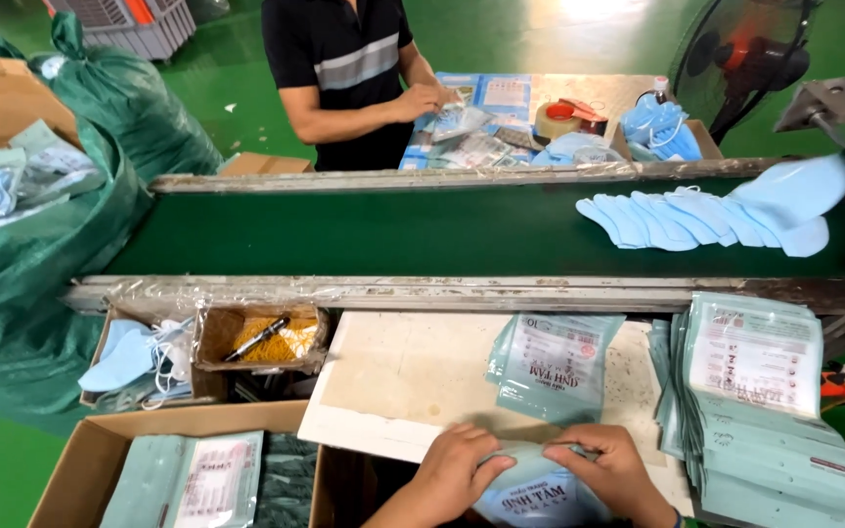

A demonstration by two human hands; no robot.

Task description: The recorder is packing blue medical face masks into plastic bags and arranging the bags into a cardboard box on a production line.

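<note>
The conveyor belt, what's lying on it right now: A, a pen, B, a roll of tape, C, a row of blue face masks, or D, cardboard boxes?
C: a row of overlapping blue face masks lies at the right end of the dark green conveyor belt.

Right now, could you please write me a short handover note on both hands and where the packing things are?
Left hand and right hand: both grip one filled mask pouch at the near edge of the white board.
A few loose pouches lie on the board; a tall stack of pouches is to the right.
Packed pouches lie in the cardboard box at lower left.
Blue masks lie fanned on the green belt.
A co-worker handles packets across the belt.
Done: some pouches boxed. Left: the pouch in hand is not yet in the box.
</note>
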